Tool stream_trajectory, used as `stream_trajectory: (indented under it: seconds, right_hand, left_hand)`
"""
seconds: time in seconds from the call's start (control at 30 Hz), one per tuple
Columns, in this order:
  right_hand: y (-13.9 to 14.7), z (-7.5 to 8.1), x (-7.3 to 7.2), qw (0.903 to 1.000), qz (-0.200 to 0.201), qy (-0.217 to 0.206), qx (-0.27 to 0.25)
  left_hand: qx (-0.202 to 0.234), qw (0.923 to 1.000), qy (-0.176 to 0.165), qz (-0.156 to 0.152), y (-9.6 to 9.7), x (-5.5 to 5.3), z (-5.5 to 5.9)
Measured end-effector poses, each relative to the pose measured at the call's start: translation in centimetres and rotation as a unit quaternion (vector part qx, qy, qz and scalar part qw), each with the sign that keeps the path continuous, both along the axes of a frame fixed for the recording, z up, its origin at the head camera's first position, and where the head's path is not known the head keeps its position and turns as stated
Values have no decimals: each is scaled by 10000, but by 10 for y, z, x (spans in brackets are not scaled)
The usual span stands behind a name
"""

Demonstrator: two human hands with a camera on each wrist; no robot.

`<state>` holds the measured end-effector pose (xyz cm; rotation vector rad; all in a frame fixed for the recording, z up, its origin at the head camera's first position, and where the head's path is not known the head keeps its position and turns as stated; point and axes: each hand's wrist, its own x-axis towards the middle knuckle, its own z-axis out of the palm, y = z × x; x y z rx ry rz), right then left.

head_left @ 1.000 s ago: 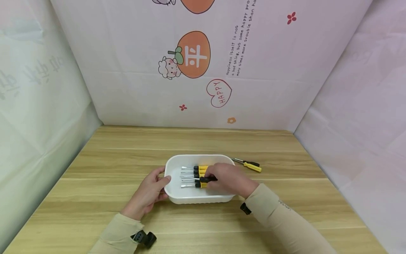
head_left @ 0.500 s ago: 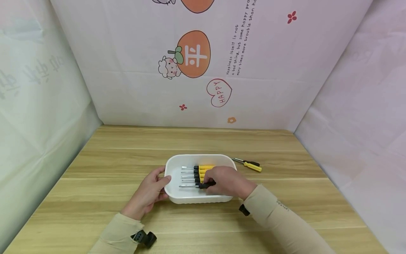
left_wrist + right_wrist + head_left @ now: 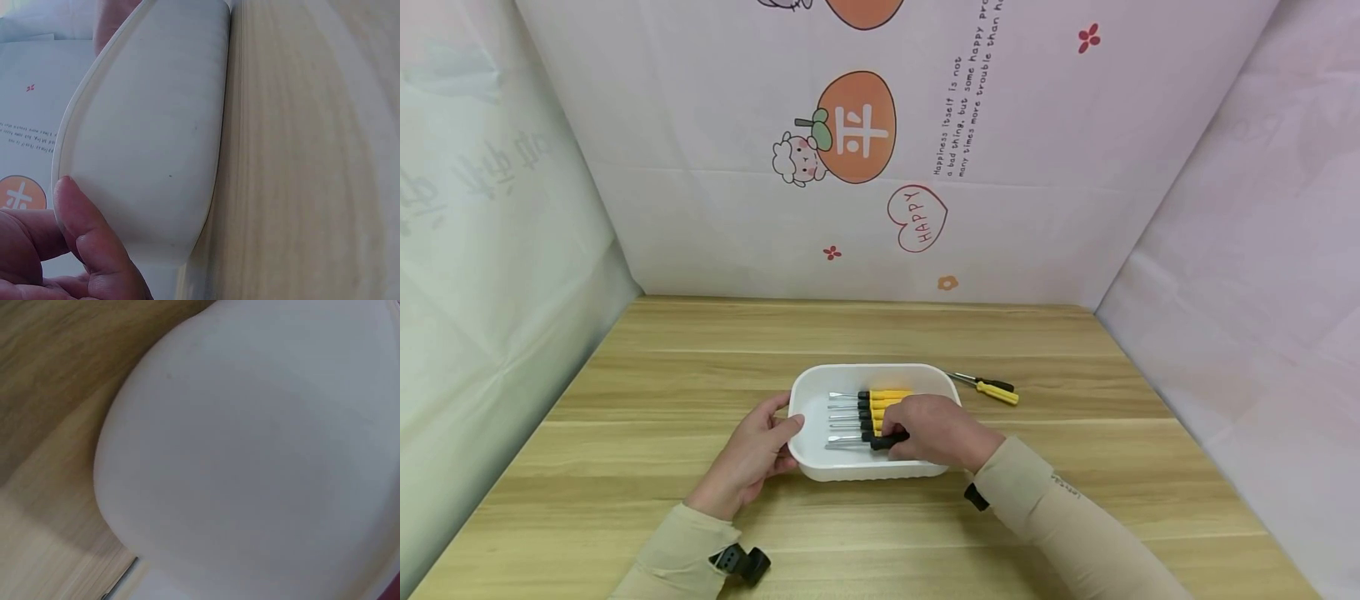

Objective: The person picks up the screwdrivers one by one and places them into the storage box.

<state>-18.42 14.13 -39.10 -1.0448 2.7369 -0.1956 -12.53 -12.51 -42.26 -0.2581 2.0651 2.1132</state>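
A white plastic tray (image 3: 872, 473) sits on the wooden table. My left hand (image 3: 758, 446) grips its left end, the thumb over the rim and the other fingers outside; in the left wrist view the hand (image 3: 94, 256) is at the tray's wall (image 3: 144, 125). Inside, several yellow-and-black screwdrivers (image 3: 880, 405) lie side by side, tips to the left. My right hand (image 3: 936, 429) reaches into the tray and pinches a black-handled screwdriver (image 3: 882, 442) at the near end of the row. Its fingertips are partly hidden. Only tray wall (image 3: 250, 450) and table fill the right wrist view.
Right of the tray, a yellow-handled screwdriver (image 3: 997, 394) and a black-handled one (image 3: 1000, 386) lie on the table (image 3: 1075, 467), their shafts reaching toward the tray's rim. White printed sheets (image 3: 715, 208) stand behind and at both sides of the table.
The right hand has brought the black-handled screwdriver from above the row's middle down and toward the near side of the tray. Left hand and tray stay put.
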Motion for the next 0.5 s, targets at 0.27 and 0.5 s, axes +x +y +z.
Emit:
stream_trajectory:
  seconds: [0.27, 0.5]
  right_hand:
    - [0, -2, -1, 10000, 47, 64, 3]
    - [0, -3, -2, 9998, 92, 162, 9]
  left_hand:
    - [-1, 10000, -1, 0, -1, 0, 0]
    - [1, 10000, 1, -5, -1, 0, 0]
